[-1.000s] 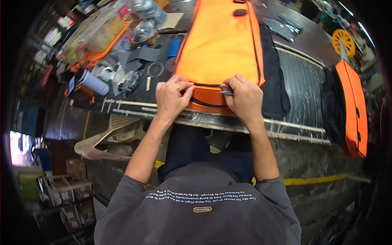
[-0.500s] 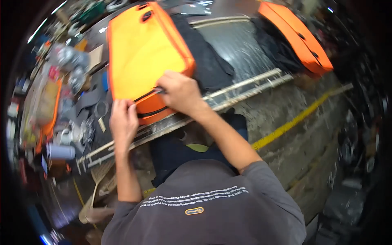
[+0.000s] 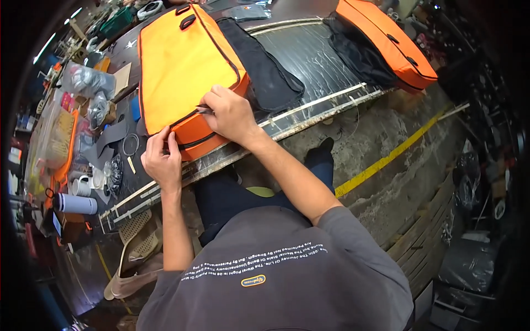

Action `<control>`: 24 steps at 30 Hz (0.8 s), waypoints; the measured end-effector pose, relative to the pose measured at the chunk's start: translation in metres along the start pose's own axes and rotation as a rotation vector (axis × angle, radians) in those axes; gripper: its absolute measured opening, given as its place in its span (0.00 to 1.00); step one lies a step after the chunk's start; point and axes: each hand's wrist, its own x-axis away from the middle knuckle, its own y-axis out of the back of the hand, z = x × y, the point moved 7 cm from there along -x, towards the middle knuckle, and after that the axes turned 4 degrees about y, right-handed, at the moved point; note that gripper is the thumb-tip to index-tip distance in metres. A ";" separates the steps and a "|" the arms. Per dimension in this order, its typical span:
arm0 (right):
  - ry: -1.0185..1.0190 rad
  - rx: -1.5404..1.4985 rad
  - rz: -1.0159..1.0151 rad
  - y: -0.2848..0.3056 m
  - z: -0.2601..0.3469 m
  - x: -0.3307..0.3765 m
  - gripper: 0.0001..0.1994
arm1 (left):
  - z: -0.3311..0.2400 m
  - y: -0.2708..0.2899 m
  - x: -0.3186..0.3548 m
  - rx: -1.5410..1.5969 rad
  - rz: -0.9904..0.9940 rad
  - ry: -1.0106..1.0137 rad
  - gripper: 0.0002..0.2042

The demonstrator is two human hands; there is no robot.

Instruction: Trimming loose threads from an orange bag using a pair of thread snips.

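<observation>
A boxy orange fabric bag (image 3: 182, 71) with black piping lies on the dark worktable, its near end close to the table edge. My left hand (image 3: 162, 160) is closed in a pinch on the bag's near left corner. Just to its right, my right hand (image 3: 229, 115) is closed around a small dark pointed thing (image 3: 203, 108) at the near top edge, beside the piping. What kind of thing it is does not show. A black zip line (image 3: 200, 141) runs along the near side below my hands. Black fabric (image 3: 270, 77) spreads out from the bag's right side.
A second orange bag (image 3: 395, 41) with black fabric lies at the far right. White mugs (image 3: 81, 186), a pale tumbler (image 3: 77, 204), clear plastic bags (image 3: 85, 77) and a loop of cord (image 3: 131, 144) crowd the left. A light strip (image 3: 320, 113) lines the table's near edge.
The whole view has shifted a little, so the scene sits slightly further left and up. Both hands stay at the bag's near edge, the right one a little closer to the left.
</observation>
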 end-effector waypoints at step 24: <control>0.017 0.023 0.101 0.002 0.006 -0.008 0.06 | 0.023 -0.022 0.023 0.531 0.136 0.503 0.05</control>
